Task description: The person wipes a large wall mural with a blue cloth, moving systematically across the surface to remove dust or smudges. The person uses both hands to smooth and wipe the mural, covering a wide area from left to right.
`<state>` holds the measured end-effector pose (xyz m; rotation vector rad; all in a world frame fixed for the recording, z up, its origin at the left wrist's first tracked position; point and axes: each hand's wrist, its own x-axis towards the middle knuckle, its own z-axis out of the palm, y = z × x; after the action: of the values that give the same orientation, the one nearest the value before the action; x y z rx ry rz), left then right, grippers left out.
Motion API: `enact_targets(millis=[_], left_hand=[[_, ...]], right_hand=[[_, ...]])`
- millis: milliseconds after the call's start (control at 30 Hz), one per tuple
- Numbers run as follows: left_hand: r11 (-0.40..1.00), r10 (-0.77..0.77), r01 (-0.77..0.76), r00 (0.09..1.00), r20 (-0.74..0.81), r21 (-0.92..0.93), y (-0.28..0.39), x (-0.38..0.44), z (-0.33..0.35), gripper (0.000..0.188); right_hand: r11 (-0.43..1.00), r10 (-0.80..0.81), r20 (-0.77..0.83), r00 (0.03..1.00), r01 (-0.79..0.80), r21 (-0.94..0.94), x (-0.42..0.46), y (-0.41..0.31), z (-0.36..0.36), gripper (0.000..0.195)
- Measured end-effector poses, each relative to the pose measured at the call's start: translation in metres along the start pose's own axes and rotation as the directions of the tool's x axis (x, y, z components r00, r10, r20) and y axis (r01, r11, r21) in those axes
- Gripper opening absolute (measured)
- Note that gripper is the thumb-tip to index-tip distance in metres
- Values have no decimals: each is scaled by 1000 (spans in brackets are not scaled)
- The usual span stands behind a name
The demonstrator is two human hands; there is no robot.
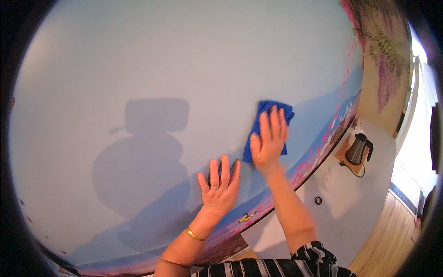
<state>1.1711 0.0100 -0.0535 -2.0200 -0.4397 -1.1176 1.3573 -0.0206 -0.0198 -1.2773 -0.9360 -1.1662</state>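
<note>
Before me spreads a wall painted or papered with a pale blue sky (214, 69), darker blue hills and pink blossoms along its lower edge. Under my right hand (271, 140) lies a folded blue cloth (253, 147), pressed flat against that wall with the fingers stretched over it. Lower and to the left, my left hand (220, 187) rests on the same surface, fingers spread, with nothing in it. A ring is on one finger and a gold bangle (196, 234) circles the wrist. A yellow butterfly picture (246, 217) shows below the hands.
At the right, a white tabletop (346, 211) carries a dark electric kettle (355, 150) on a brown board (342, 152), with its cord and plug beside it. A small black ring (318, 200) lies nearer me. Beyond are a white curtain (417, 114) and wooden floor (394, 232).
</note>
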Motion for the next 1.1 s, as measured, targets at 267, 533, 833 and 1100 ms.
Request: enact_targets(millis=[267, 533, 833, 1100], left_hand=[[991, -52, 47, 998, -37, -122, -27, 39, -23, 47], [988, -48, 19, 980, -192, -150, -37, 26, -16, 44], [961, 0, -59, 978, -210, -272, -40, 23, -25, 41], [764, -108, -190, 904, -413, -616, -20, 36, -33, 41]], right_hand=[[996, 71, -56, 996, -73, -40, 42, 23, 7, 48], [974, -213, 65, 975, 207, 91, 22, -36, -1, 46], [1000, 24, -83, 996, -24, 3, 42, 3, 9, 47], [996, -91, 307, 948, 79, 50, 13, -72, -28, 58]])
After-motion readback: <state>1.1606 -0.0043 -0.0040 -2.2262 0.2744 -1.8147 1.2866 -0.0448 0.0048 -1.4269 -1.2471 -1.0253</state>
